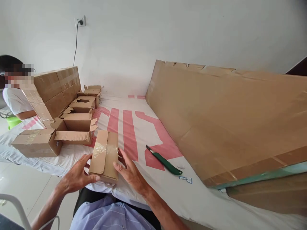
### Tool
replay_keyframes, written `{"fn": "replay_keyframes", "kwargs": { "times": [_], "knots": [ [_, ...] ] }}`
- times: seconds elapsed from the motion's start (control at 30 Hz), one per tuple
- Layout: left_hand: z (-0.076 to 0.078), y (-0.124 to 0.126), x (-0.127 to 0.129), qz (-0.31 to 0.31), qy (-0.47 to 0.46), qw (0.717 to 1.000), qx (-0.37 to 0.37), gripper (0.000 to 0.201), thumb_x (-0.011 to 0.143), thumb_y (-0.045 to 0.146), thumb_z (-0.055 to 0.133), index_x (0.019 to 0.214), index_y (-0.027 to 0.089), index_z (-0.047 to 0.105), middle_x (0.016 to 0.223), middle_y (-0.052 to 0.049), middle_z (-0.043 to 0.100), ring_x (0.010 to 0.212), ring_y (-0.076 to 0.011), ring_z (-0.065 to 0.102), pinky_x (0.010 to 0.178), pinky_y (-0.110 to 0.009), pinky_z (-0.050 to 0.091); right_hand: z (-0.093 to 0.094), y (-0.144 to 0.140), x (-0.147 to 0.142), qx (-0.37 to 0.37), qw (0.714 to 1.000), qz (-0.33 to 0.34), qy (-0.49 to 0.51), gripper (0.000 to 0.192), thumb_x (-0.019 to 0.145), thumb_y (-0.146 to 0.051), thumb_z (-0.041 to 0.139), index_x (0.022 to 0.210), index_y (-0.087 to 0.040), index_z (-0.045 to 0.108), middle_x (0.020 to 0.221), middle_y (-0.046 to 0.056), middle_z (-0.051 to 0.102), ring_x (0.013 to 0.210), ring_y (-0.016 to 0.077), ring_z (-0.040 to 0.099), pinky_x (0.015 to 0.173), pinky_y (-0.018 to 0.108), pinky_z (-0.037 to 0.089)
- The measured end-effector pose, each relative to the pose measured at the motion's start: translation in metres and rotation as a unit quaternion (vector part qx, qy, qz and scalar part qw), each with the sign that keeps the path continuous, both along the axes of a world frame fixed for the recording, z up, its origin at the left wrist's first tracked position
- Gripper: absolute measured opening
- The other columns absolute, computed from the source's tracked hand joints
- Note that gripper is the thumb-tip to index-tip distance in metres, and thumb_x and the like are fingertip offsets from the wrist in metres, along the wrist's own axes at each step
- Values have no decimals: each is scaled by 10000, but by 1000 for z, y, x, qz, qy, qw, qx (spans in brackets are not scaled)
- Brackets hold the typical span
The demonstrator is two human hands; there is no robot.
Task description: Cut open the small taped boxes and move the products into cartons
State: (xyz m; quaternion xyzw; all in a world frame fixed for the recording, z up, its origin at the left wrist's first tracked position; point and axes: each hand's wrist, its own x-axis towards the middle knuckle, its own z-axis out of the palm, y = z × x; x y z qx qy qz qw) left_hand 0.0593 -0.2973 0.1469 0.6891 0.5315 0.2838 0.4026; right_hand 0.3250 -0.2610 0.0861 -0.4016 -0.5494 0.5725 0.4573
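Note:
A small brown cardboard box (105, 155), its top seam covered with clear tape, rests at the near edge of a table covered by a white cloth with red stripes (129, 127). My left hand (77, 175) grips the box's left side. My right hand (128, 171) presses against its right side. A green utility knife (165, 161) lies on the cloth to the right of my right hand, apart from it.
Several small cardboard boxes, some open (76, 127), one taped (35, 142), lie at the left. A larger taped carton (56, 89) stands behind them. A big flat cardboard sheet (227, 118) leans on the right. A person in white sits at far left (15, 99).

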Motion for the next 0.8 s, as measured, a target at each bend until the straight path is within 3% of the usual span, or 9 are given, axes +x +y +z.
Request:
{"fn": "replay_keyframes", "kwargs": {
  "times": [0.1, 0.2, 0.23, 0.3, 0.37, 0.43, 0.5, 0.6, 0.8],
  "knots": [
    [4, -26, 20, -38, -50, 998, -6, 803, 837, 562, 861, 1539, 292, 579, 1420, -147, 671, 1092, -295, 736, 790, -361, 651, 23, 11, 19, 17, 999, 40, -23, 818, 886, -680, 787, 1577, -290, 588, 1566, 112, 658, 1424, 360, 625, 1184, 534, 521],
    [-1, -40, 33, -106, -58, 992, -29, 487, 882, 484, 811, 1314, 274, 729, 1337, -108, 729, 1074, -268, 737, 820, -341, 639, 41, 37, 43, 12, 995, 82, -64, 673, 843, -721, 797, 1324, -250, 792, 1325, 114, 803, 1274, 372, 718, 1117, 541, 561],
    [-5, -38, 34, -95, -34, 995, -19, 333, 900, 440, 776, 1177, 255, 770, 1209, -89, 768, 1012, -252, 738, 805, -334, 625, 43, 43, 50, 19, 993, 82, -77, 636, 832, -741, 793, 1222, -241, 834, 1259, 116, 826, 1246, 373, 730, 1124, 546, 554],
    [-13, -28, 28, 8, 28, 998, 47, 151, 913, 370, 714, 942, 230, 764, 947, -56, 764, 862, -222, 706, 771, -339, 596, 39, 45, 57, 40, 992, 56, -101, 607, 839, -770, 767, 1106, -234, 859, 1203, 125, 840, 1225, 366, 739, 1153, 550, 530],
    [-19, -12, 14, 146, 52, 979, 134, 153, 908, 374, 697, 900, 227, 741, 892, -50, 728, 825, -223, 682, 762, -355, 590, 25, 35, 58, 47, 993, -4, -110, 646, 845, -794, 741, 1151, -234, 840, 1247, 139, 826, 1248, 365, 731, 1159, 546, 528],
    [-22, 4, -2, 199, 21, 963, 180, 242, 909, 437, 710, 1023, 232, 771, 1046, -82, 745, 960, -257, 712, 797, -367, 606, 6, 14, 54, 30, 990, -81, -110, 740, 830, -821, 727, 1281, -236, 787, 1363, 155, 780, 1319, 375, 695, 1153, 542, 537],
    [-23, 18, -13, 155, -28, 975, 159, 353, 938, 502, 692, 1140, 233, 797, 1161, -108, 759, 1046, -275, 728, 822, -363, 611, -11, -7, 48, 5, 984, -147, -104, 807, 839, -837, 695, 1380, -239, 725, 1483, 163, 712, 1403, 382, 637, 1165, 540, 529],
    [-25, 29, -15, 69, -74, 989, 108, 419, 985, 557, 647, 1162, 227, 837, 1085, -100, 787, 971, -257, 728, 835, -352, 594, -24, -23, 41, -3, 979, -191, -77, 758, 892, -815, 643, 1381, -239, 710, 1528, 154, 678, 1436, 376, 601, 1170, 510, 517],
    [-33, 21, -10, 115, -130, 977, 127, 456, 976, 589, 690, 1214, 234, 848, 1079, -83, 789, 987, -247, 691, 837, -325, 556, -3, 26, 41, 14, 990, -136, -24, 643, 898, -802, 618, 1140, -231, 786, 1160, 105, 806, 1009, 315, 725, 833, 412, 576]
  ]
}}
